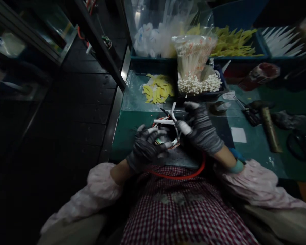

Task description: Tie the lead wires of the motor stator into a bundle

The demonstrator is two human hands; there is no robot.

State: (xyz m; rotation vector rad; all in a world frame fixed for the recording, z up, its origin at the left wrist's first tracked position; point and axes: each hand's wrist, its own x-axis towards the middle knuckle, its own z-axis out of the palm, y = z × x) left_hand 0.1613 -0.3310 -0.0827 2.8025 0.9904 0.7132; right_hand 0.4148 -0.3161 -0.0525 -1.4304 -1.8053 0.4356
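Both of my hands wear dark grey knit gloves. My left hand (146, 148) grips a round wound part (171, 142) with copper-coloured rim and coloured wires, held at the near edge of the green bench (132, 126). My right hand (200, 129) pinches a white sleeve on one of the wires rising from that part. Several white tubes (165, 121) and a thin wire stick up between the two hands. An orange cord (178, 176) loops below the part, against my checked apron.
A pile of yellow strips (158, 89) lies behind the hands. A bag of white tubes (197, 73) stands in a tray. Blue bins hold yellow strips (233, 42) and white strips (283, 42). A hammer (269, 127), pliers (248, 114) and scissors (302, 144) lie at right.
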